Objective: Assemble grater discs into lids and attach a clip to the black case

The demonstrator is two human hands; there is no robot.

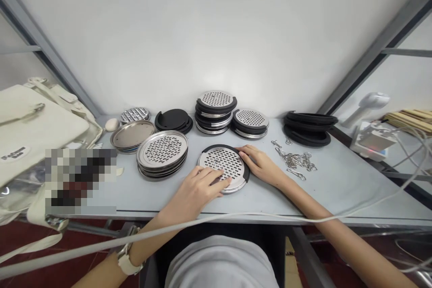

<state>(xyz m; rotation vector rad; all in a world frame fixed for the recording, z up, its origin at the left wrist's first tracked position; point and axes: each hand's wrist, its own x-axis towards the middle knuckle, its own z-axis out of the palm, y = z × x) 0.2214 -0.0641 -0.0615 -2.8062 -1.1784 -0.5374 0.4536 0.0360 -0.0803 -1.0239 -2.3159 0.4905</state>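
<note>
A round metal grater disc [221, 164] with a black rim along its upper and right edge lies flat in front of me. My left hand [204, 182] grips its lower left side, fingers resting on the perforated face and thumb near the front edge. At the upper right, my right hand [258, 162] presses its closed fingers and thumb against the black rim [247, 172]. Left of it stands a stack of perforated metal discs [162, 150]. Behind are taller stacks of black-rimmed discs [216, 99] and a lower one [250, 118].
Metal clips [297, 160] lie in a loose pile at right, before black rims [307, 128]. Plain metal lids [132, 135] and black round parts [173, 119] sit at back left. A white bag [37, 126] hangs over the left side. A white cable [256, 215] crosses in front.
</note>
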